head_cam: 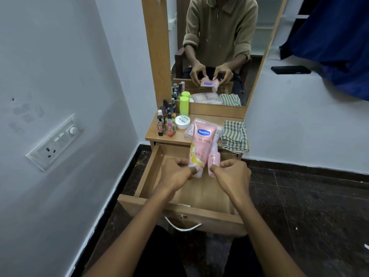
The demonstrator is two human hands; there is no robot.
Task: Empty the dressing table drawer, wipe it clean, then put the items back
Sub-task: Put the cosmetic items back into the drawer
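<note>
A cluster of small cosmetics [166, 120] stands at the tabletop's left end. Over the open drawer [199, 188] (its floor bare), the left hand [177, 172] grips a pink Vaseline tube [201, 144] and the right hand [232, 172] grips a small pink bottle [213, 160]. A checked cloth [234, 135] lies on the tabletop's right.

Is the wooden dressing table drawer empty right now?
Empty where visible: the wooden dressing table drawer is pulled out and shows bare floor. The hands hide part of it; both pink items are held above it.
</note>
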